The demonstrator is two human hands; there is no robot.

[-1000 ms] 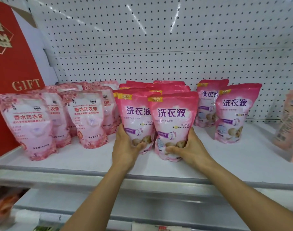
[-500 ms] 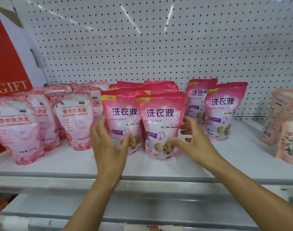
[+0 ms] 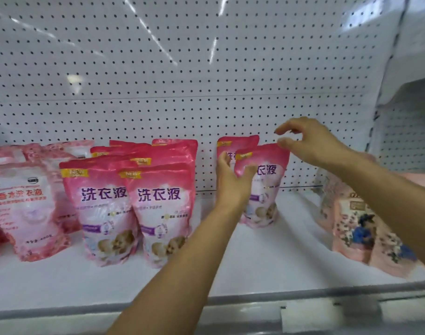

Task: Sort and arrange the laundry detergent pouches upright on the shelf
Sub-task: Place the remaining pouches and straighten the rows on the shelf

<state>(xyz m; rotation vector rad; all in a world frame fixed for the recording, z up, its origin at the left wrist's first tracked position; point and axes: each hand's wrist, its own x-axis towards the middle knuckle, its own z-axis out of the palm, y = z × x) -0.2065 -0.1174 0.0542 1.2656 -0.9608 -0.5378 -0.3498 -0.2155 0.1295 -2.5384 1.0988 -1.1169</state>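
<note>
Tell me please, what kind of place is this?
Most likely a shop aisle. A white pegboard back panel rises behind a white shelf, and many identical pink detergent pouches stand in rows, as goods on display. Price-label holders seem to run along the shelf's front edge.

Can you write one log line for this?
left hand: touches front bright pink plastic pouch | right hand: above its top | white shelf

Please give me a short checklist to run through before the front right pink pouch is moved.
1. Left hand on the front right pouch: ok, at its upper left side.
2. Right hand gripping the top: cannot tell; thumb at the corner, fingers above it.
3. Pouch upright: ok, slightly tilted.
4. Pouch behind standing: ok.
5. Bare shelf towards the centre group: ok.
</note>
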